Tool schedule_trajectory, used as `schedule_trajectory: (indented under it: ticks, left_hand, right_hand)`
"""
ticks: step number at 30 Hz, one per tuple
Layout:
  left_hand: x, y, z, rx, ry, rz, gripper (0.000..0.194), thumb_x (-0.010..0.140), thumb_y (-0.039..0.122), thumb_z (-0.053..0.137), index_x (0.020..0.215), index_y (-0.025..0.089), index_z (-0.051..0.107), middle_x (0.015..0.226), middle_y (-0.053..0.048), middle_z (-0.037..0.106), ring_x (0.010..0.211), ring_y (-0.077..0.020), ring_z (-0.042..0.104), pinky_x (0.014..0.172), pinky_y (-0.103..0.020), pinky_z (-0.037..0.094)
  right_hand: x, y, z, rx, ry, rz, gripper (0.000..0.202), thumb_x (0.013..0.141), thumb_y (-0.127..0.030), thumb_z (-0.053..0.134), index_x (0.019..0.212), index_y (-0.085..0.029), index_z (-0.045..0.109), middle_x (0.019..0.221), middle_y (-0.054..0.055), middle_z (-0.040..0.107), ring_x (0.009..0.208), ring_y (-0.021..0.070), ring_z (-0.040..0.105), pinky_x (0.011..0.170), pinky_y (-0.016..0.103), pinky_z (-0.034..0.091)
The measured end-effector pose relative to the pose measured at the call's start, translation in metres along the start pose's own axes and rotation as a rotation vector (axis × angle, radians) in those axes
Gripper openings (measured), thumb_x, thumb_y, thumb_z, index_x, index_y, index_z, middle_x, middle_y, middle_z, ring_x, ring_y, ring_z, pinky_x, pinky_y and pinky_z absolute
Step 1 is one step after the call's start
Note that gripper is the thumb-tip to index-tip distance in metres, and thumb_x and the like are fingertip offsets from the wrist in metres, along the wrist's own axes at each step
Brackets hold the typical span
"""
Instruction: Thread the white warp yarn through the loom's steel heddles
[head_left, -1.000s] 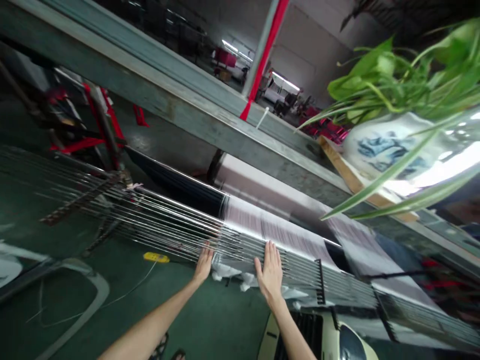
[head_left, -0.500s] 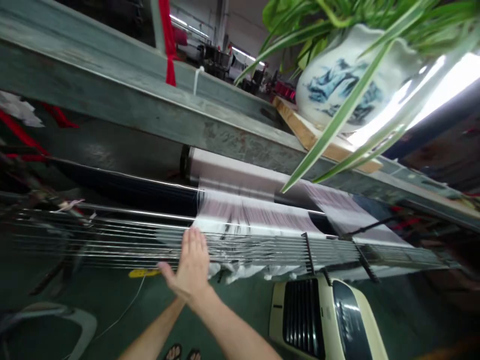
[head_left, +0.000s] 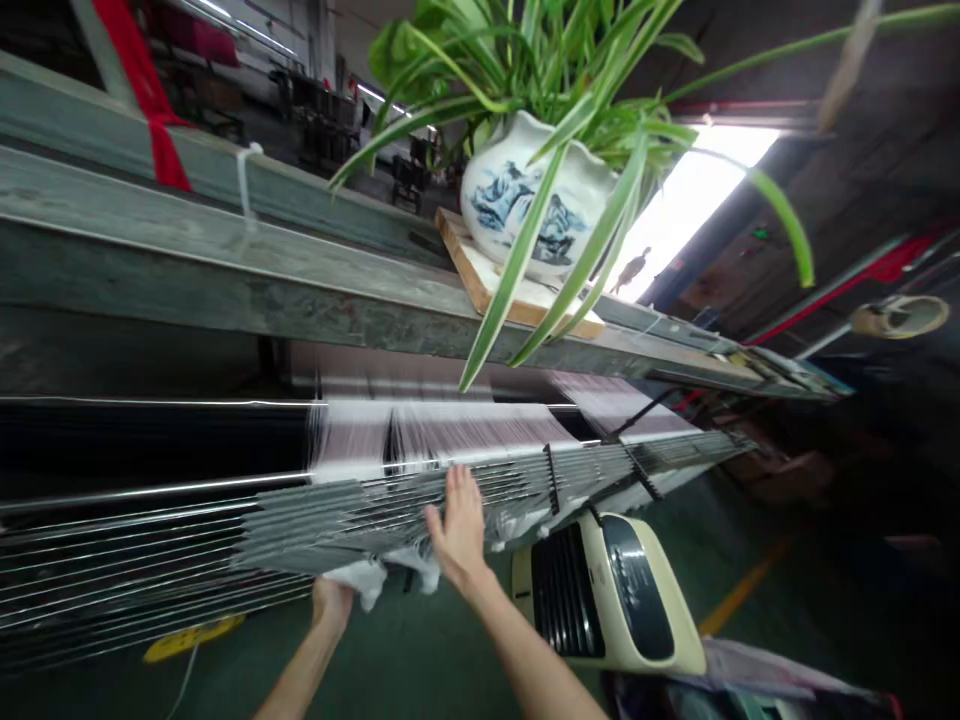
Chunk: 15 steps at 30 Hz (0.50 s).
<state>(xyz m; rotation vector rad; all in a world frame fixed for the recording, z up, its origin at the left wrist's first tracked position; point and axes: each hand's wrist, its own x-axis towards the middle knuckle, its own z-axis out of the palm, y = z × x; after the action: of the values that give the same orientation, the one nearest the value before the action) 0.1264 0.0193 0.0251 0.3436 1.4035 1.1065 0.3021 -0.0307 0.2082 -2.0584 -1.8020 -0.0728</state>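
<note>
My right hand [head_left: 459, 530] lies open with fingers outstretched over the rows of thin metal drop wires [head_left: 435, 500] on the loom's long rods. Lower left, my left hand [head_left: 332, 603] is closed at the underside of the rods, against a bunch of white yarn [head_left: 364, 578]; its fingertips are hidden. Behind the rods, a sheet of pale warp threads [head_left: 465, 435] runs over a metal bar, with a dark gap in it. To the left, grey drop wires [head_left: 300, 525] are bunched together on the rods.
A grey metal beam [head_left: 300, 290] crosses above the threads. On it, a potted plant in a white-and-blue pot [head_left: 536, 205] stands on a wooden board, its leaves hanging forward. A cream machine with a dark grille [head_left: 652, 590] stands below right. A yellow object [head_left: 193, 638] lies lower left.
The view has swung to the right. My hands, close together before, are now apart: the right lies farther right on the drop wires, the left lower by the white yarn.
</note>
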Motion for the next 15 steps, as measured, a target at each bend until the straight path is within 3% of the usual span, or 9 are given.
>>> schedule_trajectory:
  ticks: [2,4,5,7,8,9,12,15]
  left_hand:
    - [0.005,-0.001,-0.002,-0.016,0.002,-0.059,0.046,0.064,0.017,0.04,0.103,0.021,0.063,0.077,-0.004,0.069,0.082,-0.0246,0.068,0.084,-0.043,0.054]
    - [0.011,0.003,-0.005,-0.025,0.003,-0.106,0.046,0.063,0.016,0.04,0.101,0.023,0.064,0.071,-0.002,0.067,0.075,-0.024,0.068,0.082,-0.043,0.056]
    - [0.014,0.005,-0.007,-0.028,0.005,-0.126,0.046,0.062,0.015,0.041,0.1,0.024,0.064,0.067,-0.001,0.066,0.071,-0.0237,0.067,0.08,-0.043,0.056]
    - [0.016,0.008,-0.009,-0.041,0.012,-0.151,0.044,0.063,0.015,0.042,0.099,0.026,0.064,0.063,0.001,0.064,0.064,-0.0229,0.065,0.076,-0.042,0.058]
    - [0.017,0.009,-0.01,-0.051,0.015,-0.158,0.043,0.064,0.015,0.042,0.099,0.027,0.065,0.062,0.002,0.063,0.062,-0.0225,0.065,0.074,-0.041,0.058]
    - [0.017,0.009,-0.01,-0.062,0.019,-0.164,0.042,0.065,0.015,0.042,0.098,0.027,0.065,0.062,0.002,0.064,0.059,-0.022,0.064,0.073,-0.041,0.058]
    - [0.016,0.008,-0.011,-0.098,0.047,-0.186,0.043,0.066,0.01,0.04,0.098,0.026,0.065,0.06,0.002,0.064,0.051,-0.0202,0.06,0.069,-0.039,0.059]
    - [0.017,0.009,-0.011,-0.145,0.059,-0.216,0.043,0.07,0.007,0.038,0.099,0.026,0.064,0.058,0.004,0.064,0.048,-0.0185,0.058,0.068,-0.039,0.059]
  right_hand:
    - [0.0,-0.026,-0.002,0.057,-0.062,-0.168,0.066,0.094,-0.047,0.037,0.149,-0.016,0.017,0.155,0.009,0.021,0.143,0.0216,0.016,0.114,0.042,0.025]
    - [-0.001,-0.016,-0.02,0.012,-0.019,-0.166,0.061,0.095,-0.044,0.035,0.148,-0.016,0.02,0.154,0.01,0.023,0.142,0.0217,0.02,0.113,0.041,0.027]
    - [-0.003,0.003,-0.034,-0.061,0.037,-0.073,0.059,0.096,-0.042,0.033,0.147,-0.013,0.023,0.152,0.013,0.026,0.14,0.0237,0.024,0.112,0.042,0.028]
    - [-0.013,0.057,-0.065,-0.274,0.148,0.258,0.055,0.096,-0.036,0.031,0.141,-0.004,0.031,0.143,0.023,0.038,0.133,0.0289,0.036,0.106,0.045,0.034]
    - [-0.02,0.085,-0.078,-0.379,0.115,0.426,0.055,0.096,-0.035,0.031,0.138,0.001,0.035,0.133,0.026,0.047,0.126,0.0308,0.045,0.1,0.045,0.04]
    - [-0.027,0.11,-0.089,-0.44,0.042,0.502,0.052,0.096,-0.035,0.031,0.133,0.001,0.04,0.126,0.026,0.054,0.118,0.0303,0.053,0.094,0.042,0.044]
    - [-0.042,0.155,-0.099,-0.458,-0.108,0.529,0.037,0.095,-0.032,0.039,0.115,-0.008,0.058,0.096,0.018,0.069,0.088,0.027,0.068,0.074,0.035,0.051]
    - [-0.042,0.163,-0.086,-0.447,-0.17,0.515,0.03,0.095,-0.029,0.04,0.101,-0.013,0.064,0.08,0.012,0.072,0.075,0.0241,0.07,0.065,0.031,0.051]
